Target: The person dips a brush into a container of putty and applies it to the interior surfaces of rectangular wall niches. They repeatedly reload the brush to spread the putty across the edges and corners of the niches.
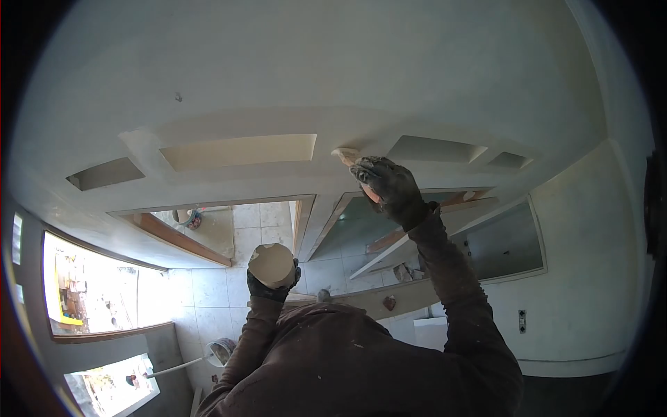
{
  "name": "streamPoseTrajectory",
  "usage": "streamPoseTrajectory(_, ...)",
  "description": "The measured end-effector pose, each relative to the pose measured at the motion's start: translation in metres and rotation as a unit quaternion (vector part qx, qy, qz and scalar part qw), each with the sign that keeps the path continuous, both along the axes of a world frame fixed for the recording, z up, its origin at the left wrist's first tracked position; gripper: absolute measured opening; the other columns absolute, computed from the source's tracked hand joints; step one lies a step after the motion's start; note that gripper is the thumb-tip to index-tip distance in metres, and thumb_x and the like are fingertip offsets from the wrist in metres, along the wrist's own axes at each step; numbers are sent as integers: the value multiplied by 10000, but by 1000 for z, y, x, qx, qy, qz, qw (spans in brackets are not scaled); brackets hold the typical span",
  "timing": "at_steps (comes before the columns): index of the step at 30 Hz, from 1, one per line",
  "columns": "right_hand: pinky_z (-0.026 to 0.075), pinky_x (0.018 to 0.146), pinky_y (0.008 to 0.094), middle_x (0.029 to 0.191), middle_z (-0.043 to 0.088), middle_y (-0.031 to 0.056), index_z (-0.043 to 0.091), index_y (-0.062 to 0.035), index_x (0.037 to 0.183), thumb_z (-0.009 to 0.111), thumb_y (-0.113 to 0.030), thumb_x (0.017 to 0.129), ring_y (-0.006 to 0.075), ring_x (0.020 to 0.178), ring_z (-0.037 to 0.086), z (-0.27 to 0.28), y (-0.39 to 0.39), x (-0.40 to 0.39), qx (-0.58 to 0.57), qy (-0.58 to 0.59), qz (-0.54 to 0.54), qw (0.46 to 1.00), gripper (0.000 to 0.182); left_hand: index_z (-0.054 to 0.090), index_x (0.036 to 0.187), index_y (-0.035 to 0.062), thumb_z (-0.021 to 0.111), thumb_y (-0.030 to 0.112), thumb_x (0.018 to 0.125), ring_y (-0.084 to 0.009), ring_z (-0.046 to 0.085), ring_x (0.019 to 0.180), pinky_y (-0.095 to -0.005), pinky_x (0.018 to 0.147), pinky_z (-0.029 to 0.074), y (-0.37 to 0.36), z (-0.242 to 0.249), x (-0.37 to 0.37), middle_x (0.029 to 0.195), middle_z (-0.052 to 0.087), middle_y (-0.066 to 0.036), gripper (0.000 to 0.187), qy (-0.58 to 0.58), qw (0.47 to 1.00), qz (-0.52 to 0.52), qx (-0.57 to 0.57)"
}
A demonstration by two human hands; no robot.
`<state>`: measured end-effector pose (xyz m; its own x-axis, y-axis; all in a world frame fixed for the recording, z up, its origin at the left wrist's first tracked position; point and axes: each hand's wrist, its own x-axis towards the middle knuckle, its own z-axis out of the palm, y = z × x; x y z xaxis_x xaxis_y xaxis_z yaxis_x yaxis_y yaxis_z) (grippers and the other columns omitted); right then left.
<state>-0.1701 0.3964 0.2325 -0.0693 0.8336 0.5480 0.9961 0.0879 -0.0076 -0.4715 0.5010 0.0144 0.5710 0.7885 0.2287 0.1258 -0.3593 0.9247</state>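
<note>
My right hand (391, 186), in a dark stained glove, is raised and closed around a putty knife (345, 154). Pale filler shows on the blade, which is at the grey-white wall (333, 76) between two recesses. Lower down, in front of my chest, my left hand (274, 292) wears a dark glove too. It is wrapped round a tub of filler (271, 265) whose pale, smooth top faces up; the tub's sides are mostly hidden.
A long recess (240, 151) and smaller ones line the wall above two doorways. An open door (424, 233) stands right of centre. On the tiled floor (208, 288) at lower left is a bucket (220, 352) beside a long pole (177, 366). A bright window (104, 285) is at left.
</note>
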Motion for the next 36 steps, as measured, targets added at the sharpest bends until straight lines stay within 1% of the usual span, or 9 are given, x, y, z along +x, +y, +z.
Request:
streamPoseTrajectory(2,555,915,446,1219,668,136,694,-55,1130,722,-70,741,353,1144,651,10,-3,-14,58,-28,-10,998,391,664,937,109,768,361,782,-272,642,824,-382,724,524,-1,21,0,896,675,-40,314,13,1000,-15,21)
streamPoseTrajectory(4,551,933,454,1241,657,134,688,-55,1146,722,-77,741,353,1168,643,4,-5,-30,115,-56,-15,992,407,651,1009,105,728,384,825,-283,641,816,-400,738,533,-9,51,-4,909,678,-67,342,-284,777,-54,-559)
streamPoseTrajectory(10,515,1010,477,1264,635,160,648,-78,1262,738,-55,718,348,1190,627,-75,9,-51,94,-60,-46,993,551,513,1296,52,401,467,1012,-377,631,1055,-530,862,543,2,-22,-17,1171,624,-205,515,-393,608,-86,-684)
streamPoseTrajectory(17,485,1018,471,1240,629,144,685,-97,1152,706,-200,792,348,1184,603,-98,6,-56,-44,-41,-51,997,375,521,1282,47,413,418,1029,-370,644,1025,-521,833,555,0,-8,-19,1157,624,-199,462,-343,699,-58,-625)
streamPoseTrajectory(21,481,1018,468,1241,636,99,686,-120,1149,711,-193,809,329,1173,609,-39,13,-32,-24,-3,-26,999,349,568,1231,97,475,504,976,-319,626,1047,-524,890,516,4,15,-7,1169,632,-132,489,91,989,-115,-33)
streamPoseTrajectory(23,479,1022,466,1248,636,88,681,-130,1164,713,-195,814,323,1181,608,-8,4,-32,31,2,-68,997,357,573,1242,133,447,547,961,-293,628,995,-499,853,516,19,-53,-9,1110,646,-98,516,-266,789,-155,-531)
streamPoseTrajectory(28,453,1069,464,1345,590,122,645,-140,1214,699,-199,832,311,1312,546,-22,-12,-55,221,-108,-148,958,391,607,1218,135,459,577,936,-303,637,928,-491,781,530,45,-104,3,1067,653,-94,545,-274,741,-139,-597)
streamPoseTrajectory(32,428,1104,473,1382,560,151,641,-124,1216,696,-203,833,315,1358,508,-109,-15,-34,141,-105,-141,974,395,569,1291,113,462,561,951,-320,637,988,-514,831,536,59,-138,13,1150,637,-132,572,-244,676,-111,-687)
streamPoseTrajectory(36,470,1070,467,1401,571,133,633,-121,1274,723,-163,808,318,1315,550,-163,-31,-52,83,-24,-167,982,477,562,1333,73,513,614,904,-387,581,1186,-585,992,469,48,-121,17,1276,610,-187,692,-219,756,-205,-582)
